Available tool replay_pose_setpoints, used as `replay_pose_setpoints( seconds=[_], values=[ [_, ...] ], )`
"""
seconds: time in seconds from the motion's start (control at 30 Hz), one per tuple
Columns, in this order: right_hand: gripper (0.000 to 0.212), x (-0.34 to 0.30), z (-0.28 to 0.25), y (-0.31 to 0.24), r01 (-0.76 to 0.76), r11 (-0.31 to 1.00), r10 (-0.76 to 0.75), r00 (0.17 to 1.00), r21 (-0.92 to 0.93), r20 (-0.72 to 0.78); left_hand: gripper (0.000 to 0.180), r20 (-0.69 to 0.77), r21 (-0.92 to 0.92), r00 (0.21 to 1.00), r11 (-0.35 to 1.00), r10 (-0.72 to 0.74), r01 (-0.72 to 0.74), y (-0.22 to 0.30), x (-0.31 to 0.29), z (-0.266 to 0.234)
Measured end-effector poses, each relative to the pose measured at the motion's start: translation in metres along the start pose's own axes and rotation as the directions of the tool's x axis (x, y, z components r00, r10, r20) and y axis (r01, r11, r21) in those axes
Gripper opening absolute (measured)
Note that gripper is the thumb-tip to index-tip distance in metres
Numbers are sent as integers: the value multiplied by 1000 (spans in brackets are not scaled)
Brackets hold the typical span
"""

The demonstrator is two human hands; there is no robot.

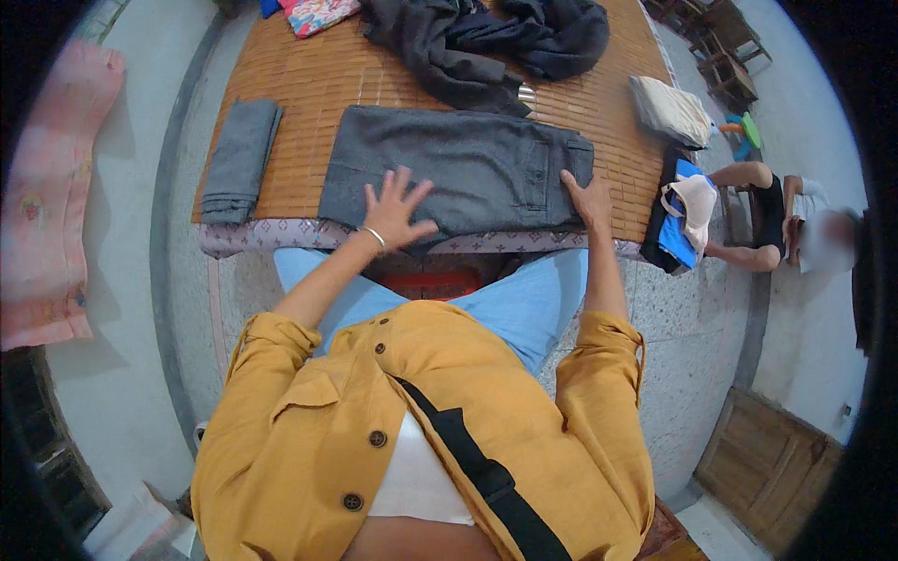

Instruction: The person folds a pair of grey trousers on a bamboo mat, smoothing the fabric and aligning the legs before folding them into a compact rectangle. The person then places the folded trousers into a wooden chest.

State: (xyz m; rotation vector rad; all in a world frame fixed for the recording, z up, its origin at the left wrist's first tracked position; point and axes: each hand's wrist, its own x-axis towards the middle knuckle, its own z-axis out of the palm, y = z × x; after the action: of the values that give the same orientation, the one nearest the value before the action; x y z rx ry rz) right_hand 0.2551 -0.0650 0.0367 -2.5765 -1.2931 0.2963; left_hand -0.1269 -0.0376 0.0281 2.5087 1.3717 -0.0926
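Observation:
Dark grey trousers (449, 168) lie folded lengthwise across the near part of the table, waistband at the right, a back pocket facing up. My left hand (395, 215) is spread on their near left part, fingers apart, a bangle on the wrist. At the near corner of the waistband rests my right hand (589, 198); its thumb lies on the cloth, apart from the fingers, which run along the waistband's right edge. Left of the trousers sits a smaller folded grey garment (241, 159).
A loose heap of dark clothes (505, 47) covers the table's far side, beside a colourful cloth (318, 14). Folded white cloth (672, 110) and a beige bra (692, 204) on blue and black clothes sit at the right edge. A person (776, 210) sits beyond. The bamboo mat (309, 79) covers the tabletop.

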Motion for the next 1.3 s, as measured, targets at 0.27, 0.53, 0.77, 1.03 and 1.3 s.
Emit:
replay_pose_setpoints(
  seconds=[0.27, 0.53, 0.77, 1.03, 1.3],
  values=[
    [58, -12, 43, -7, 162, 960, -112, 970, 228, -215, 82, 113, 106, 983, 982, 144, -156, 0, -7, -10],
    [47, -131, 51, -86, 114, 754, -207, 976, 647, 70, 74, 224, 330, 939, 927, -261, 179, -91, 9, -62],
    [39, -151, -45, -148, 425, 751, -654, 587, 505, 478, 56, -28, 5, 998, 998, 55, -55, -62, 26, -44],
    [49, -50, 69, -162, 885, 457, -864, 417, 90, 283, 51, -215, -149, 961, 966, 175, -210, 0, 32, 26],
    [61, -40, 76, -154, 690, 670, -733, 674, 273, 95, 87, -60, -43, 949, 949, 310, -312, -38, -56, 4]
  ],
)
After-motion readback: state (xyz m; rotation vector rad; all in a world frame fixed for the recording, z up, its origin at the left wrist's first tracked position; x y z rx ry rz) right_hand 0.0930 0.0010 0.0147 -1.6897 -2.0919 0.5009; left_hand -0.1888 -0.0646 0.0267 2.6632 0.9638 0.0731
